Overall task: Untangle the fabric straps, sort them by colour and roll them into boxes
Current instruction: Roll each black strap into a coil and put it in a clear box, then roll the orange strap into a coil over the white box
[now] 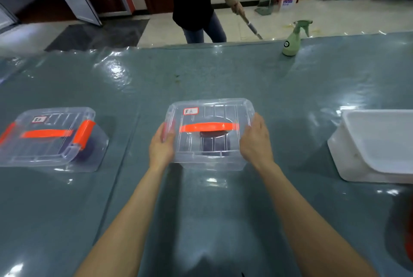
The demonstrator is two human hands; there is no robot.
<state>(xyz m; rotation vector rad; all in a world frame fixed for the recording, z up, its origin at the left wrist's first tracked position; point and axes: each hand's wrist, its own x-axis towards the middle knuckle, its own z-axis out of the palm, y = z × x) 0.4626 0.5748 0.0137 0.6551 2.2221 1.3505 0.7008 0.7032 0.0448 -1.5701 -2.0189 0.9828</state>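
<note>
Hands: two, one on each end of the middle box (210, 135).
Left hand (162, 146): gripped the box's left end, thumb on the lid edge, fingers wrapped round the side.
Right hand (254, 140): clasped the box's right end, fingers curled over the lid's rim.
Boxes: two, both clear plastic with lids on.
Middle box: had one orange handle (209, 127) across its lid and one white label (190, 111) with handwriting at the lid's far left corner.
Strap in middle box: one dark roll (214, 143) showed through the lid under the handle; its exact colour was hard to tell.
Second box (49, 138): stood well to the left of the middle box, with orange clips and one dark purplish roll (88, 148) inside.
Tub (380, 142): one, white, well to the right of the middle box.
Spray bottle (292, 40): one, pale green, far beyond the middle box to the right.
Table (223, 75): grey-green, under a glossy clear sheet.
Other person (194, 1): one, beyond the table, holding a long pole.
</note>
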